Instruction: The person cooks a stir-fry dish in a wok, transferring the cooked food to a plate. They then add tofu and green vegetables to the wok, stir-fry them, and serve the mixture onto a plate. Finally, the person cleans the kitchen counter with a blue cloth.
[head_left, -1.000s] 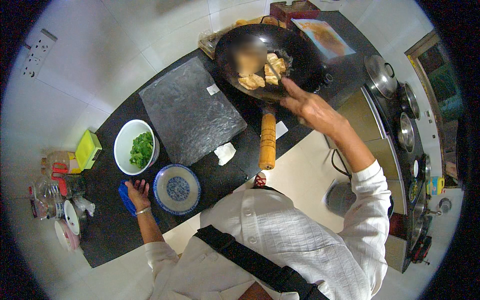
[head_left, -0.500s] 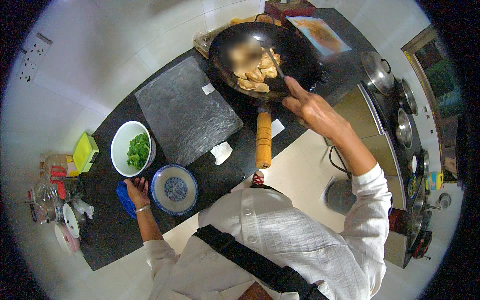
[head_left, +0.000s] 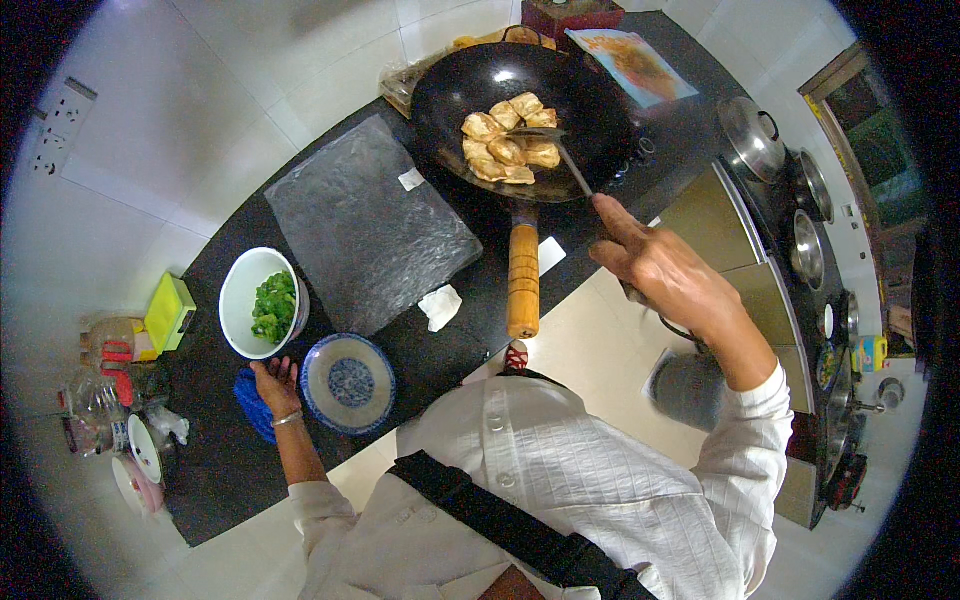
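My right hand (head_left: pixel 672 268) grips a metal spatula (head_left: pixel 577 172), one finger stretched along its handle. The blade rests among golden-brown chunks of food (head_left: pixel 508 152) in a black wok (head_left: pixel 585 95). Toward me from the wok sticks its wooden handle (head_left: pixel 524 285), which neither hand touches. My left hand (head_left: pixel 277 385) lies on the dark counter with its fingers apart, holding nothing. It sits just below a white bowl (head_left: pixel 236 318) of chopped greens (head_left: pixel 274 306), beside a blue cloth (head_left: pixel 252 404) and a blue-and-white patterned bowl (head_left: pixel 382 385).
A dark square board (head_left: pixel 370 225) covers the counter left of the wok, with a crumpled white tissue (head_left: pixel 440 307) beside it. Behind the wok lies a stained plastic bag (head_left: pixel 632 66). Bottles (head_left: pixel 95 405) and a lime-green box (head_left: pixel 171 312) stand at the left. Metal lids and pans line the right counter.
My right hand has drawn back toward me and to the right, the spatula blade now visible amid the chunks. Those chunks lie more gathered in the wok. My left hand has stayed put.
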